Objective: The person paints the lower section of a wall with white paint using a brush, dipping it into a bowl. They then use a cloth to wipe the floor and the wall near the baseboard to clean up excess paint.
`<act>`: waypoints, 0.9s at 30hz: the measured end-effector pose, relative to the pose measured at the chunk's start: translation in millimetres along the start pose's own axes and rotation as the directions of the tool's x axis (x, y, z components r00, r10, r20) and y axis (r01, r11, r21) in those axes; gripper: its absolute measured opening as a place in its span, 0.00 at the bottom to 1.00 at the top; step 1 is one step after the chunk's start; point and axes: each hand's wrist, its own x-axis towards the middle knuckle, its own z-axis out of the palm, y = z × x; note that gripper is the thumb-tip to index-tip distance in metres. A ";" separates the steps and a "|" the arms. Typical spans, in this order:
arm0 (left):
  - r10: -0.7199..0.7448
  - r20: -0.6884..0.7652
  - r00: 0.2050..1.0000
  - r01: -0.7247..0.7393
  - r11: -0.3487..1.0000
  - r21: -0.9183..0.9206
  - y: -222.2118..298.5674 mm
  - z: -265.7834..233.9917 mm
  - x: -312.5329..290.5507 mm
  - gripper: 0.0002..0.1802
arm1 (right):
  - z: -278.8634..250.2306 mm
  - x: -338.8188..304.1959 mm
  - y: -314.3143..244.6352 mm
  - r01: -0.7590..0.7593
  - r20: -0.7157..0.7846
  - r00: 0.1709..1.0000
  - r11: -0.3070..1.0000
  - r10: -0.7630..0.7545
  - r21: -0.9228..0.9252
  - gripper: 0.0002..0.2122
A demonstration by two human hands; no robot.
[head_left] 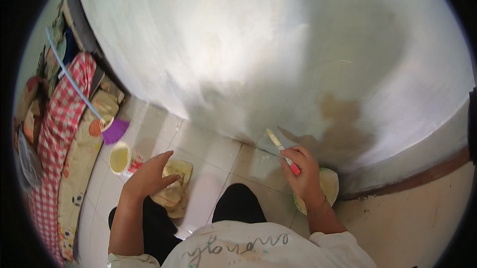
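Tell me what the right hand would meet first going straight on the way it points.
Probably the pale, smooth wall: the right hand holds a slim tool with one red end, its tip aimed there, though depth is unclear.

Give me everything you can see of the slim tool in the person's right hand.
The slim tool has a pale yellowish far end, a narrow whitish middle and a red butt. The far end looks coated or stained; its exact material is unclear. The right hand grips it near the red end, fingers hiding part of it. It slants up and left, toward the pale wall; whether its tip touches cannot be told.
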 end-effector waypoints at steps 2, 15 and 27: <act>-0.069 0.012 0.998 0.069 0.998 0.004 -19.3 7.2 -2.3 0.41 | 15.1 -1.3 9.4 -0.056 0.089 0.994 0.998 0.058 -0.019 0.10; -0.365 -0.112 0.924 0.364 0.931 -0.027 -112.8 14.9 -41.3 0.41 | 167.8 6.7 24.8 0.023 0.293 0.955 0.998 -0.038 0.053 0.11; -0.380 -0.005 0.925 0.376 0.917 -0.131 -110.2 -0.6 -71.1 0.43 | 283.8 8.8 71.5 0.116 0.505 0.862 0.987 -0.044 -0.111 0.10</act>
